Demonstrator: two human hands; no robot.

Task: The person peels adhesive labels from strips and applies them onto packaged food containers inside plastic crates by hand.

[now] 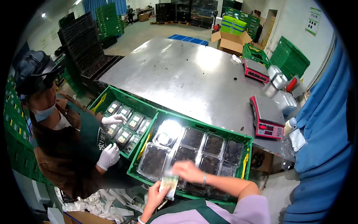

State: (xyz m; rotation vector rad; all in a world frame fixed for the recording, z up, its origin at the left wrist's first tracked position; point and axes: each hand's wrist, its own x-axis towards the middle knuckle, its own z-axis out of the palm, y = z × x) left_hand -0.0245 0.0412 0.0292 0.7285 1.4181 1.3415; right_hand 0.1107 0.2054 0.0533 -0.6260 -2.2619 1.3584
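My left hand (154,196) grips a small stack of printed labels (170,183), pale with green and yellow, at the near edge of a green crate (194,121). Just above the labels is my right hand (188,172), blurred by motion, with a bracelet on its wrist. Its fingertips are too smeared to show whether they hold anything. Inside the crate sit several clear plastic boxes (153,160) filled with dark pieces I cannot identify. My right forearm hides part of the nearer boxes.
On the left, a co-worker in white gloves (108,156) reaches over a second green crate (123,93) of smaller labelled boxes (135,121). Beyond lies a metal table (156,71) with two red scales (267,117) at its right side. Discarded backing strips (100,201) lie below.
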